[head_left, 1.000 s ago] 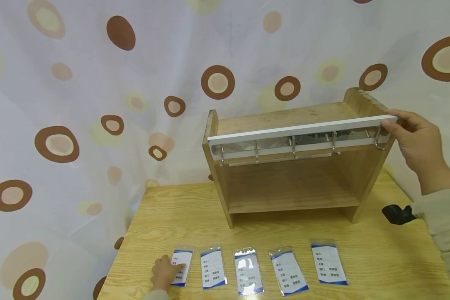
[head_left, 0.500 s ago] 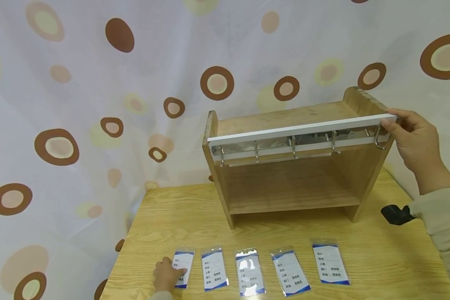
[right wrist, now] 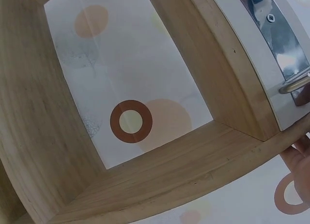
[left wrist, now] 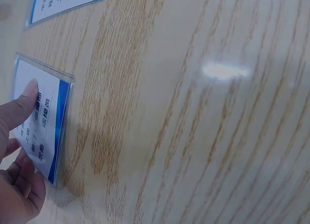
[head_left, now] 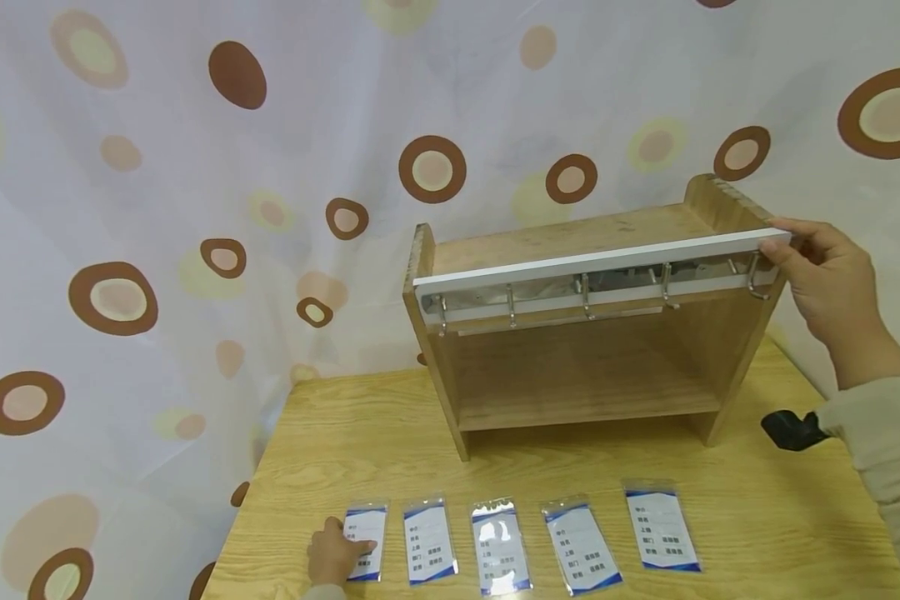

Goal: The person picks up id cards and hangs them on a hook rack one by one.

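Front strip: bare tabletop (head_left: 367, 442) between wooden shelf unit (head_left: 437, 383) and the ID badges (head_left: 430, 537); a hand fits through sideways.
Badge gaps: narrow slots of wood between neighbours, tight for fingers.
Leftmost badge (head_left: 371, 525): left hand (head_left: 333, 553) pinches it and blocks its left side.
Lower bay: passable under hook rail (head_left: 600, 265), above bottom board (head_left: 585, 375); patterned curtain (right wrist: 87, 64) shows through the open back.
Metal hooks (head_left: 512, 308): five, jutting forward across upper front.
Rail right end: right hand (head_left: 836, 283) grips it, crowding the last hook.
Right side: black wrist mount (head_left: 793, 430) and sleeve (head_left: 881, 433) obstruct.
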`<control>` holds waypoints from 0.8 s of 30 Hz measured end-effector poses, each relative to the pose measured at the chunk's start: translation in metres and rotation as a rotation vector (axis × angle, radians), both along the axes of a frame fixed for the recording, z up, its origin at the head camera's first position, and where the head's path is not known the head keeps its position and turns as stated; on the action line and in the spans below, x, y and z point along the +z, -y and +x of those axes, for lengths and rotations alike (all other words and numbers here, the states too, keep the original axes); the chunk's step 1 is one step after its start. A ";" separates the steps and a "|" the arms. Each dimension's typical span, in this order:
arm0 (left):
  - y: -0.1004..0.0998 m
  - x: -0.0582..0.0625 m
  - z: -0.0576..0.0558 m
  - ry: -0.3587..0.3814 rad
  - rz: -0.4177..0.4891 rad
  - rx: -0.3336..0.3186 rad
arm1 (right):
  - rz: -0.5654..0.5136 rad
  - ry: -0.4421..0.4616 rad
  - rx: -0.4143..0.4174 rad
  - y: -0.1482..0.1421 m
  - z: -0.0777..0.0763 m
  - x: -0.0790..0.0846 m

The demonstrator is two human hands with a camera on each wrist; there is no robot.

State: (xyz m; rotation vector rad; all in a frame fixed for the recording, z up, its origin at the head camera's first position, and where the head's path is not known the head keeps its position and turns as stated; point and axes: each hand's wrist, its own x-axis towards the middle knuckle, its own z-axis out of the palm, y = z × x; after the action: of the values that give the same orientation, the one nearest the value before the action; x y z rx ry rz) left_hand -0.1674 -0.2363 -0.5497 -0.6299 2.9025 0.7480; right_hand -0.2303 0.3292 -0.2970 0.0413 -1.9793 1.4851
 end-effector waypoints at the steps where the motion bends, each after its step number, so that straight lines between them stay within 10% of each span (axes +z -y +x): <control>1: 0.000 0.001 0.000 0.007 -0.001 -0.002 | 0.004 0.002 -0.002 0.000 0.000 0.000; 24: 0.011 0.016 0.000 -0.140 0.179 -0.026 | 0.000 0.016 -0.007 0.000 -0.002 -0.001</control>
State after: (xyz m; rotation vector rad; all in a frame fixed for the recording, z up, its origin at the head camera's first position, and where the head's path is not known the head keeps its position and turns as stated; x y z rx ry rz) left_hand -0.1677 -0.2473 -0.5341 -0.5407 2.9145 1.0746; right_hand -0.2322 0.3295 -0.2983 0.0233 -1.9904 1.4850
